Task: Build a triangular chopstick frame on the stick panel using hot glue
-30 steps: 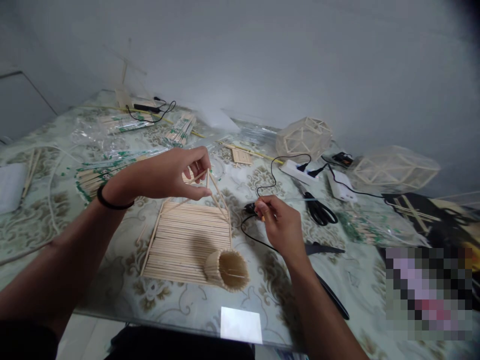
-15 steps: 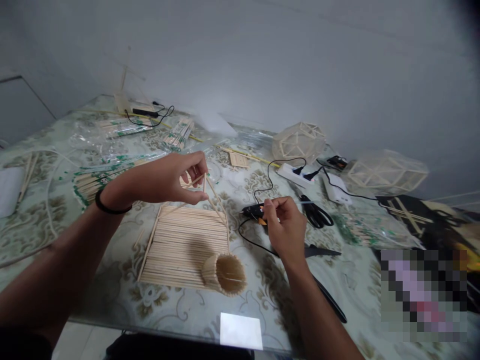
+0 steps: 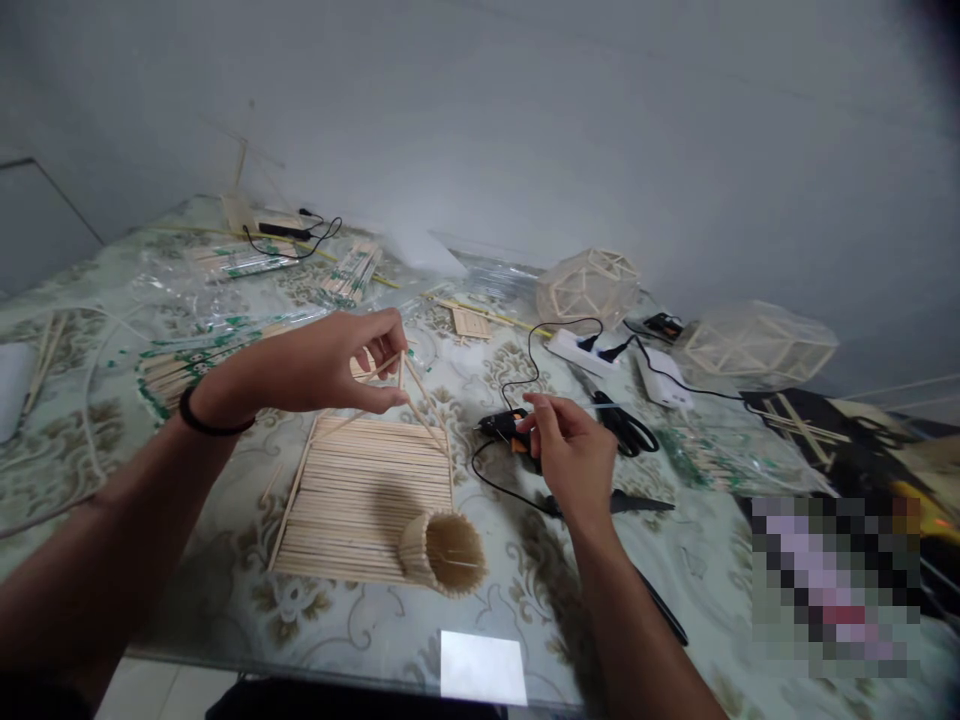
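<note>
My left hand [image 3: 341, 362] pinches the tips of thin wooden sticks [image 3: 405, 372] that rise as a peak over a flat panel of sticks [image 3: 360, 495]. A small round stick cup [image 3: 442, 553] lies on its side at the panel's near right corner. My right hand [image 3: 571, 450] closes around a black and orange glue gun [image 3: 504, 425], held just right of the panel, with its black cord looping on the table.
Black scissors [image 3: 628, 423] lie right of the glue gun. A white power strip [image 3: 581, 350] and two geodesic stick frames [image 3: 589, 285] sit at the back. Stick packets [image 3: 187, 360] and plastic wrap clutter the left. The glass table edge [image 3: 337, 665] runs near me.
My right hand has lifted the glue gun slightly and shifted its grip on it. The left hand keeps the stick tips pinched; the view has drifted slightly.
</note>
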The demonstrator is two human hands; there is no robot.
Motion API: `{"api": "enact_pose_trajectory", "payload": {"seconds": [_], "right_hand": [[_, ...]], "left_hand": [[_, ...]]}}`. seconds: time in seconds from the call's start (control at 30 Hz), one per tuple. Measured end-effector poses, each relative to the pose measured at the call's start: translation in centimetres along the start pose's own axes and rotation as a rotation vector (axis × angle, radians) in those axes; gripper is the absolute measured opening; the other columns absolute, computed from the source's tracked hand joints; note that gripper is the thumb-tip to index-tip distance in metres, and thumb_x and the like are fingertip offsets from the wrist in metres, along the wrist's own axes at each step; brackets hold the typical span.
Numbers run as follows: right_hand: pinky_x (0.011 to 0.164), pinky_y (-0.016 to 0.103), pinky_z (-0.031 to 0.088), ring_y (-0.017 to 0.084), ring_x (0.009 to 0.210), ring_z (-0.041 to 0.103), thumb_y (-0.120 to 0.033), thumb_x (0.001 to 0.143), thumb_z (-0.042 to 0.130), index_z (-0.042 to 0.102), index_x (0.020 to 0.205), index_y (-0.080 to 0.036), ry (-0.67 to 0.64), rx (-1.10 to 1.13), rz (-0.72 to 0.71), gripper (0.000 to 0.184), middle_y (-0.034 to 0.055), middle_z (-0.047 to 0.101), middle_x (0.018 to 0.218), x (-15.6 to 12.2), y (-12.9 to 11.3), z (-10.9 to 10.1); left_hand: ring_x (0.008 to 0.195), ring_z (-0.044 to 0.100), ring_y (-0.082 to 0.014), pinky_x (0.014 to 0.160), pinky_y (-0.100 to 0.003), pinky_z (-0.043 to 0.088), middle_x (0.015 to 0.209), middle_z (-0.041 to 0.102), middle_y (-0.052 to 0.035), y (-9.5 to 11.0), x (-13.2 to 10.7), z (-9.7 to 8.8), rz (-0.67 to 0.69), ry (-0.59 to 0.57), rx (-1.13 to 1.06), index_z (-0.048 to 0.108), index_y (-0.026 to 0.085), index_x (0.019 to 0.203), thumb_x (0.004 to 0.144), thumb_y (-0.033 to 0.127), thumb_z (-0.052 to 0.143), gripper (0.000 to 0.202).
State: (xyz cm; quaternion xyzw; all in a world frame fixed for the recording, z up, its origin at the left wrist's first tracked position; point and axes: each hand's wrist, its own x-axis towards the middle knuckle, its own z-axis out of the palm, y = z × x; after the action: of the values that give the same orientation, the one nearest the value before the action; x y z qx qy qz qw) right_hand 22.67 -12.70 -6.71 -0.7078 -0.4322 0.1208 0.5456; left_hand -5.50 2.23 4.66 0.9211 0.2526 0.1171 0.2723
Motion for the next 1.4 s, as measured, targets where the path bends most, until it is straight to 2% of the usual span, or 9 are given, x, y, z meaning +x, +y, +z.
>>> {"api": "enact_pose_trajectory", "payload": {"seconds": [0.07, 0.13, 0.27, 0.43, 0.57, 0.9, 1.1, 1.23, 1.4], "right_hand": [[0.048, 0.026, 0.047, 0.013, 0.045, 0.054, -0.06, 0.093, 0.066, 0.076, 0.085, -0.018, -0.049, -0.036, -0.028, 0.044, 0.0011, 0.069, 0.06, -0.2, 0.0, 0.0], [0.051, 0.027, 0.048, 0.015, 0.049, 0.06, -0.055, 0.097, 0.063, 0.074, 0.081, -0.019, -0.169, -0.091, -0.102, 0.041, 0.0022, 0.071, 0.062, -0.3, 0.2, 0.2], [0.058, 0.028, 0.053, 0.02, 0.067, 0.072, -0.042, 0.097, 0.064, 0.078, 0.088, -0.021, -0.442, -0.18, -0.251, 0.026, 0.0052, 0.08, 0.079, -0.7, 0.6, 0.9], [0.066, 0.029, 0.057, 0.02, 0.072, 0.075, -0.025, 0.09, 0.072, 0.083, 0.095, -0.021, -0.626, -0.214, -0.31, 0.013, 0.0053, 0.084, 0.086, -1.4, 0.8, 2.1], [0.071, 0.03, 0.058, 0.021, 0.076, 0.077, -0.016, 0.089, 0.072, 0.083, 0.095, -0.021, -0.684, -0.268, -0.333, 0.014, 0.0063, 0.084, 0.091, -1.8, 0.8, 2.7], [0.073, 0.031, 0.051, 0.023, 0.078, 0.074, -0.013, 0.094, 0.067, 0.085, 0.091, -0.02, -0.765, -0.417, -0.361, 0.019, 0.0087, 0.081, 0.089, -1.9, 0.3, 1.8], [0.078, 0.03, 0.047, 0.021, 0.083, 0.073, -0.016, 0.102, 0.058, 0.084, 0.101, -0.02, -0.917, -0.53, -0.259, 0.027, 0.0076, 0.081, 0.093, -2.2, -1.1, 1.2], [0.084, 0.031, 0.047, 0.022, 0.089, 0.074, -0.016, 0.104, 0.054, 0.083, 0.105, -0.021, -0.955, -0.502, -0.211, 0.029, 0.0078, 0.081, 0.1, -2.3, -1.8, 1.0], [0.084, 0.032, 0.048, 0.024, 0.093, 0.073, -0.017, 0.104, 0.051, 0.08, 0.108, -0.019, -1.012, -0.41, -0.225, 0.03, 0.0099, 0.081, 0.104, -2.0, -1.7, 0.7]], "left_hand": [[0.091, 0.067, -0.0191, 0.082, -0.03, 0.049, 0.096, 0.071, -0.0031, 0.0, 0.0, 0.0, 0.001, -0.001, 0.001, 0.06, 0.021, 0.101, 0.082, 0.05, 0.072, 0.037], [0.091, 0.067, -0.0189, 0.082, -0.03, 0.049, 0.097, 0.071, -0.0033, 0.0, 0.0, 0.0, 0.004, -0.002, 0.0, 0.06, 0.021, 0.101, 0.082, 0.05, 0.072, 0.036], [0.091, 0.066, -0.0187, 0.082, -0.03, 0.048, 0.096, 0.071, -0.0032, 0.0, 0.0, 0.1, 0.007, 0.005, 0.0, 0.06, 0.021, 0.101, 0.082, 0.049, 0.073, 0.036], [0.09, 0.066, -0.0186, 0.081, -0.03, 0.048, 0.095, 0.07, -0.0028, 0.1, 0.0, 0.1, 0.009, 0.003, 0.002, 0.059, 0.021, 0.1, 0.082, 0.049, 0.073, 0.036], [0.09, 0.066, -0.0186, 0.081, -0.029, 0.048, 0.096, 0.07, -0.0027, 0.0, 0.0, 0.0, 0.012, 0.002, 0.0, 0.06, 0.021, 0.102, 0.082, 0.05, 0.073, 0.038], [0.089, 0.065, -0.0177, 0.08, -0.028, 0.047, 0.095, 0.07, -0.002, -0.1, 0.0, 0.1, 0.018, -0.003, -0.006, 0.059, 0.021, 0.102, 0.083, 0.048, 0.074, 0.037], [0.089, 0.065, -0.0174, 0.08, -0.028, 0.047, 0.095, 0.069, -0.0015, -0.2, 0.0, 0.1, 0.018, 0.0, -0.019, 0.059, 0.021, 0.1, 0.083, 0.048, 0.074, 0.035], [0.089, 0.065, -0.0172, 0.08, -0.028, 0.047, 0.095, 0.07, -0.0017, -0.2, 0.0, 0.2, 0.022, 0.007, -0.017, 0.059, 0.021, 0.102, 0.082, 0.047, 0.074, 0.036], [0.089, 0.066, -0.0174, 0.079, -0.028, 0.047, 0.095, 0.07, -0.002, -0.3, 0.0, 0.2, 0.02, 0.005, -0.021, 0.06, 0.021, 0.102, 0.082, 0.047, 0.075, 0.036]]}}
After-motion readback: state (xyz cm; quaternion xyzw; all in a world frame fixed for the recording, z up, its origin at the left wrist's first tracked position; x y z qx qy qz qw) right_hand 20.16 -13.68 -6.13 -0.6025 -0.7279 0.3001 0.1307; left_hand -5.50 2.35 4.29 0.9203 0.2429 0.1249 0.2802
